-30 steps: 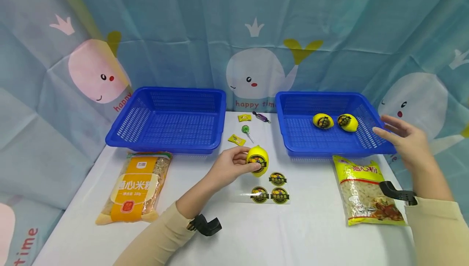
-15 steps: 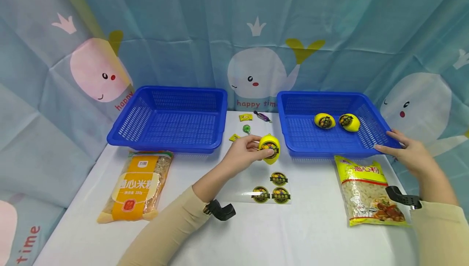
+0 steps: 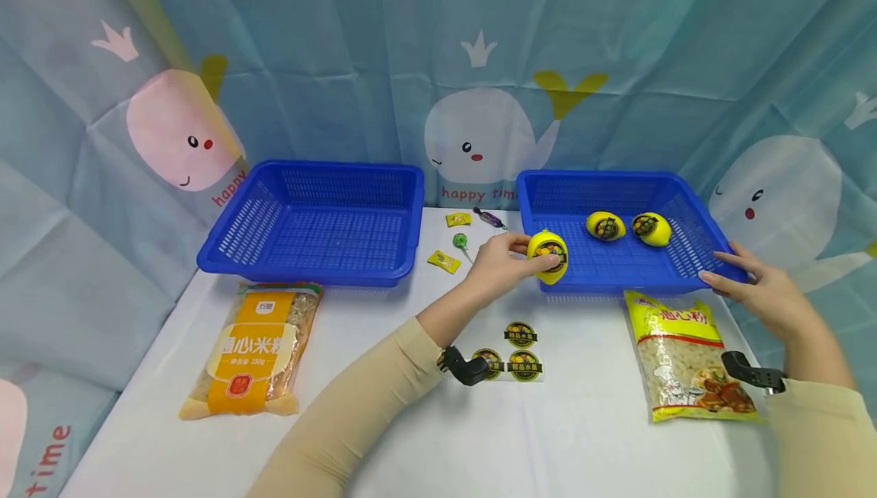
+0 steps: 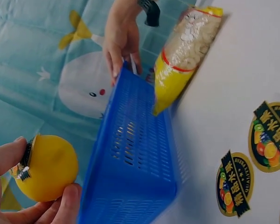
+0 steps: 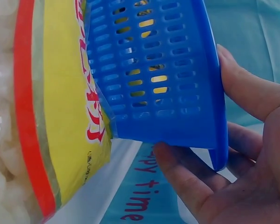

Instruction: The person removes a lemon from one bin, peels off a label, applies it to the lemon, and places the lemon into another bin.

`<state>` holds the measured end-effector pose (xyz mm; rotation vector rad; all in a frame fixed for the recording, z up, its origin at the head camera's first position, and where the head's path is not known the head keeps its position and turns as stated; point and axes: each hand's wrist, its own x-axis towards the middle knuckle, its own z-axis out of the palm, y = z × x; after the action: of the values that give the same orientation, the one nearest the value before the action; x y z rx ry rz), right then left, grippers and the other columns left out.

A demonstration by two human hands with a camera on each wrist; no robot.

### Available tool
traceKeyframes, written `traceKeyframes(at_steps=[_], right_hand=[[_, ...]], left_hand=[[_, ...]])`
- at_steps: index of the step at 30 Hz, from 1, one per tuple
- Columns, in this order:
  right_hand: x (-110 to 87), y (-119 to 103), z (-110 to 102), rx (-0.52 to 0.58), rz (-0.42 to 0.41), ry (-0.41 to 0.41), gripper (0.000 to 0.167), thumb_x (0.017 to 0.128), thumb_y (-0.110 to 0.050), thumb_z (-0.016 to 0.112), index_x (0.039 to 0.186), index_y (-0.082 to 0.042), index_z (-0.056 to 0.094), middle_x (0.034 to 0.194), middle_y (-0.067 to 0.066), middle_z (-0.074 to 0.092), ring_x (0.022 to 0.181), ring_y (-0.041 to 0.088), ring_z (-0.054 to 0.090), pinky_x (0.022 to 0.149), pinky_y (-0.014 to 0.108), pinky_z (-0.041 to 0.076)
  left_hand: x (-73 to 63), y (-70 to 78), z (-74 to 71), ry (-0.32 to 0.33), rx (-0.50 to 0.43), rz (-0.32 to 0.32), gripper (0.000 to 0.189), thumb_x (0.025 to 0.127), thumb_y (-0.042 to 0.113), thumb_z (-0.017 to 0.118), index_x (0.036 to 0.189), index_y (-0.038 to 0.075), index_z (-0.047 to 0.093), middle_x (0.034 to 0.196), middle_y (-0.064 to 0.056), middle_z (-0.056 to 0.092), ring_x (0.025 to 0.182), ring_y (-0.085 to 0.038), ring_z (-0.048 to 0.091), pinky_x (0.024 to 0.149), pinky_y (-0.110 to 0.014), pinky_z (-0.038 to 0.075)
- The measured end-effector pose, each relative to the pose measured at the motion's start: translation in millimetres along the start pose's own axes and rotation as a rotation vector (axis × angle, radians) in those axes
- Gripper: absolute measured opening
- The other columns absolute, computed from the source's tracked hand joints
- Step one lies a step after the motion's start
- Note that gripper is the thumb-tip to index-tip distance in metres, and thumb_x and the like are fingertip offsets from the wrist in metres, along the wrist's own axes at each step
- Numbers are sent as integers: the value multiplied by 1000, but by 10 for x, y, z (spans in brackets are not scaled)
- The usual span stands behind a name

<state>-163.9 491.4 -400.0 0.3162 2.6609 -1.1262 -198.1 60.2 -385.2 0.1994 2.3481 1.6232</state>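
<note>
My left hand (image 3: 503,262) pinches a yellow lemon (image 3: 546,242) bearing a dark round fruit sticker, at the near left rim of the right blue basket (image 3: 617,285). In the left wrist view the lemon (image 4: 58,163) sits between thumb and fingertips, beside the basket wall. My right hand (image 3: 770,294) holds that basket's near right corner. The right wrist view has the right thumb on the rim and fingers beneath the corner of the basket (image 5: 177,128). Inside lie two more stickered lemons, one on the left (image 3: 605,226) and one on the right (image 3: 652,230).
A second blue basket (image 3: 336,279) stands at the left, behind an orange-labelled pasta bag (image 3: 253,353). A yellow pasta bag (image 3: 692,361) lies before the right basket. Small candies (image 3: 457,219) and a green lollipop (image 3: 460,241) lie between the baskets. A sticker sheet (image 3: 524,366) lies in front.
The left hand has carried the lemon rightward and away from me, from above the sticker sheet to the right basket's rim. My right hand has come down onto the basket's corner.
</note>
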Motion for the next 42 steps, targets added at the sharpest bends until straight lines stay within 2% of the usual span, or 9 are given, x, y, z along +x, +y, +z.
traceKeyframes(at_steps=[10, 18, 22, 26, 28, 31, 34, 37, 42], right_hand=[[27, 20, 12, -63, -9, 5, 92, 99, -53, 56, 160, -2, 10, 164, 24, -16, 121, 55, 50, 98, 78, 34], [15, 40, 10, -20, -9, 8, 92, 100, -52, 56, 160, -3, 6, 164, 20, -20, 131, 63, 34, 100, 78, 30], [27, 45, 13, -25, -14, 10, 93, 99, -52, 57, 160, -2, 7, 165, 23, -17, 104, 22, 67, 100, 76, 33], [44, 51, 18, -37, -25, 11, 93, 99, -51, 57, 160, -1, 8, 164, 25, -15, 81, -16, 55, 99, 68, 37], [51, 43, 24, -46, -32, 14, 93, 99, -51, 57, 160, -1, 8, 164, 26, -14, 84, -8, 61, 99, 65, 39], [44, 22, 36, -54, -34, 22, 93, 100, -51, 56, 160, -2, 4, 163, 31, -11, 107, 31, 66, 99, 65, 38], [8, -20, 43, -75, -14, 53, 97, 98, -55, 56, 161, -7, 0, 160, 38, -3, 130, 64, 33, 100, 76, 33], [-51, -101, 10, -136, -4, 107, 101, 95, -59, 58, 161, -13, -3, 157, 43, 3, 133, 70, 18, 93, 85, 28], [-130, -325, 21, -192, -67, 215, 96, 96, -57, 59, 163, -19, 2, 159, 40, 5, 133, 72, 22, 91, 84, 31]], left_hand=[[143, 102, 174, 77, -4, -73, 80, 83, 58, 76, 141, 7, 55, 87, 3, 74, 77, -8, 68, 87, -36, 57], [127, 120, 162, 65, 11, -71, 68, 82, 34, 85, 140, 13, 56, 90, 6, 74, 85, -11, 70, 91, -39, 57], [117, 115, 157, 62, 11, -81, 60, 81, 28, 87, 133, 13, 61, 89, 6, 73, 87, -12, 69, 89, -39, 57], [100, 109, 159, 65, -5, -88, 52, 80, 24, 88, 126, 14, 65, 88, 7, 72, 87, -13, 69, 88, -39, 57], [93, 104, 159, 67, -14, -87, 50, 80, 24, 88, 124, 14, 66, 88, 7, 72, 87, -12, 69, 87, -38, 57], [88, 85, 153, 68, -22, -83, 48, 79, 24, 88, 122, 16, 67, 88, 8, 71, 86, -11, 68, 86, -38, 57], [79, 49, 125, 40, -30, -69, 48, 80, 26, 87, 122, 17, 66, 90, 9, 71, 87, -10, 67, 86, -37, 57], [57, -1, 54, -17, -43, -40, 46, 83, 28, 85, 124, 17, 66, 93, 8, 71, 89, -10, 68, 87, -38, 56], [-64, -130, -246, -103, -92, -16, 42, 88, 30, 80, 125, 19, 67, 103, 6, 74, 97, -13, 69, 92, -41, 55]])
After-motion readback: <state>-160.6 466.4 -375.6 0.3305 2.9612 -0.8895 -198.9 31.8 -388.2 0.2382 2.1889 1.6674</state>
